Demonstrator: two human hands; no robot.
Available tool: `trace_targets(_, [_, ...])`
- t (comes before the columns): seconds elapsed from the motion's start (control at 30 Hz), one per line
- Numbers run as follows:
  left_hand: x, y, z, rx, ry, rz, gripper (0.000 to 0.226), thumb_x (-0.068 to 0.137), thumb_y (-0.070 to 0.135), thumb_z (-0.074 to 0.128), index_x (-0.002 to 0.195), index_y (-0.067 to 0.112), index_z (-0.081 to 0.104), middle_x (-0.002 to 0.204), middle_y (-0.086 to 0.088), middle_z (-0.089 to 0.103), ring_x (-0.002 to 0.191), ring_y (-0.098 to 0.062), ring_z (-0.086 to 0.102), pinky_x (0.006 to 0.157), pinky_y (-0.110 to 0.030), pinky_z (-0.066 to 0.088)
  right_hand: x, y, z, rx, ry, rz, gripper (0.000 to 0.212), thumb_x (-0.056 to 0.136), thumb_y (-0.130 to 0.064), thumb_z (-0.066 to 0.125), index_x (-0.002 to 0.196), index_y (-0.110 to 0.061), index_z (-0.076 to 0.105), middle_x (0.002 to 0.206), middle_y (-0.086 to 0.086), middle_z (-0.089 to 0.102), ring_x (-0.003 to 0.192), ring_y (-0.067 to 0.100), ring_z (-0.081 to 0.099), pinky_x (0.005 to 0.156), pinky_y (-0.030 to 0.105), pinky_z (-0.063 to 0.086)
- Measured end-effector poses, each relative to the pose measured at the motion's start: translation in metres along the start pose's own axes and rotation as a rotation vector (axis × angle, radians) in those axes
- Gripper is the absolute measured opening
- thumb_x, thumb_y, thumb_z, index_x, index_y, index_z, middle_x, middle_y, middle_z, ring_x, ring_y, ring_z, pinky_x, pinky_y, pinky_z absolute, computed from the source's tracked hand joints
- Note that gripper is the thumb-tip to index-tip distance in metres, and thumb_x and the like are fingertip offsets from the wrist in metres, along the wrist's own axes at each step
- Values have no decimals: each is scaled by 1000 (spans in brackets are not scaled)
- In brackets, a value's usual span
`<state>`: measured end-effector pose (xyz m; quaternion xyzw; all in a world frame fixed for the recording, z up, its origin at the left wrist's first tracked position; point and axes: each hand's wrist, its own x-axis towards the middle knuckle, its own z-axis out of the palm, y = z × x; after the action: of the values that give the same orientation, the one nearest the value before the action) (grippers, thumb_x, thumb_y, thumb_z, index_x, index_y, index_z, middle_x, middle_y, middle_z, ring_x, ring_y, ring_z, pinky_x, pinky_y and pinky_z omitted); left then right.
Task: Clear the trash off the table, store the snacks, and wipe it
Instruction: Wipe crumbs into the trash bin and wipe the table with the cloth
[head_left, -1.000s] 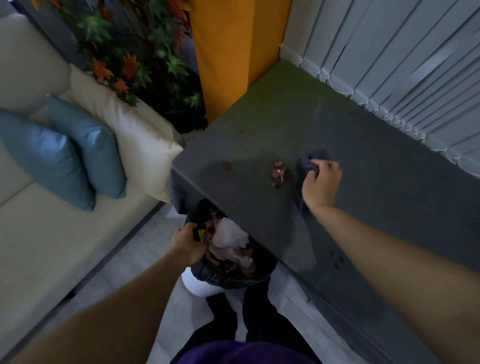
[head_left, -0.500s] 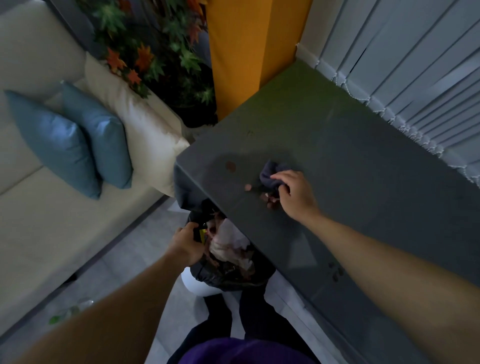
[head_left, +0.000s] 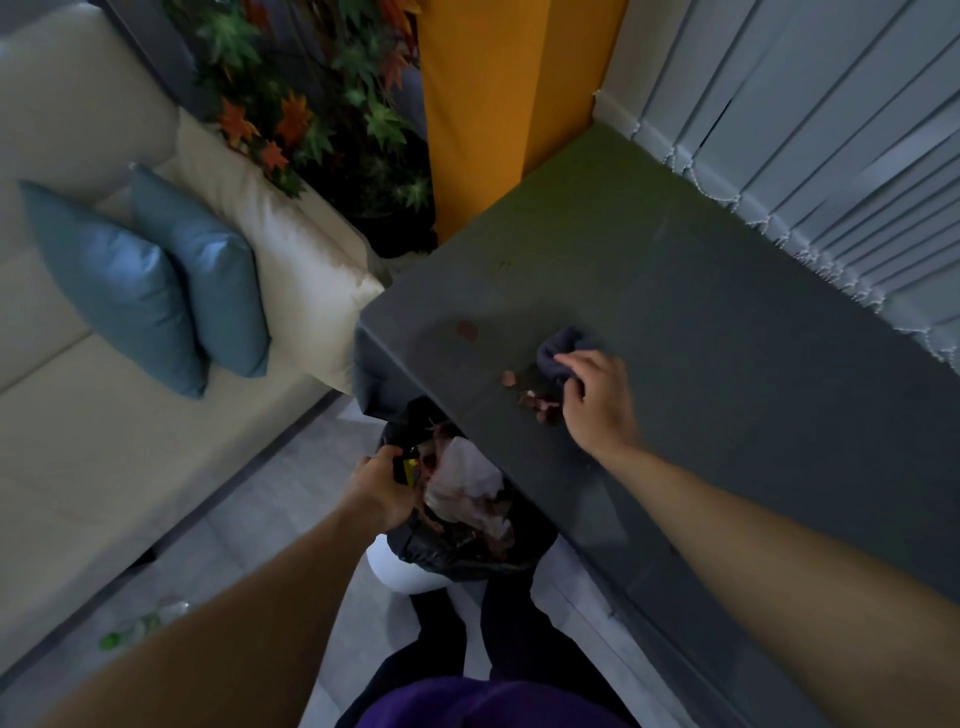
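A dark cloth (head_left: 557, 354) is clenched in the right grip (head_left: 597, 402) on the surface (head_left: 727, 338), with crumbs (head_left: 540, 402) just at its seven o'clock. The bin bag (head_left: 447, 551) is held by the left grip (head_left: 376, 488) below the edge, likely to catch them.

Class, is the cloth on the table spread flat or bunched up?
Bunched up: the cloth is a crumpled wad gripped by the right hand on the table.
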<state>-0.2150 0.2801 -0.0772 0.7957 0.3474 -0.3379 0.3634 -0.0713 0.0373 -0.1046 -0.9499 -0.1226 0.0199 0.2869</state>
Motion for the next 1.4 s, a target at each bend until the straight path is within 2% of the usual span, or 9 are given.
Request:
trace_targets(0.13, [0,-3,0,4,3,7,69,85,10,59,148,25,34,136,-12,38,116,-36,50,93,-48,54,-7,-1,-2,-65,-1,155,35,91,-5,52,123,-9,68,120,8,57,113,30,47,99,33,39])
trace_targets(0.4, [0,-7,-2,57,9,34,67,87,12,58,148,24,34,138,-14,37,118,-36,49,95,-47,53,-53,-12,14,-18,-49,21,23,81,-15,57,92,-6,74,99,5,55,94,30,53,81,42,50])
trace_targets(0.53, [-2,-7,-3,91,18,48,65,87,14,57,148,25,34,141,-14,37,121,-36,48,98,-46,50,-81,-22,23,1,-19,-44,26,80,-22,53,88,-9,74,98,5,57,92,31,55,75,39,50])
trace_targets(0.67, [-3,-8,-4,83,16,60,65,87,14,56,148,25,35,142,-14,37,121,-37,48,98,-46,51,-105,-31,31,12,-23,-92,34,82,-26,51,98,-10,76,98,4,57,94,27,53,81,28,42])
trace_targets(0.77, [-4,-8,-5,77,15,63,65,87,15,55,148,25,35,142,-14,37,122,-37,48,98,-46,50,-120,-36,37,48,-74,-144,32,84,-24,53,101,-10,76,98,2,57,94,24,52,79,31,47])
trace_targets(0.93, [-5,-8,-7,69,15,72,63,87,16,55,147,23,37,139,-15,40,119,-37,50,97,-46,52,-128,-47,32,146,-158,-327,18,80,-14,56,81,-12,74,86,0,60,86,20,53,75,31,49])
trace_targets(1.2, [-4,-7,-8,86,24,64,62,88,12,55,147,24,37,142,-15,37,123,-38,47,100,-46,50,-52,-29,-5,218,260,98,28,81,-19,45,70,-11,69,81,8,64,79,28,58,76,34,42])
trace_targets(1.3, [-4,-9,-8,94,30,63,61,89,14,54,147,24,37,142,-15,36,124,-38,46,101,-45,48,-20,-20,-12,199,331,227,30,81,-17,43,80,-9,71,90,13,65,89,33,58,83,36,41])
trace_targets(1.4, [-3,-10,-8,81,27,57,60,89,15,55,146,24,37,141,-15,37,122,-38,48,98,-46,51,5,-14,-8,129,256,277,31,84,-4,48,102,-6,73,110,15,67,106,34,58,95,37,43])
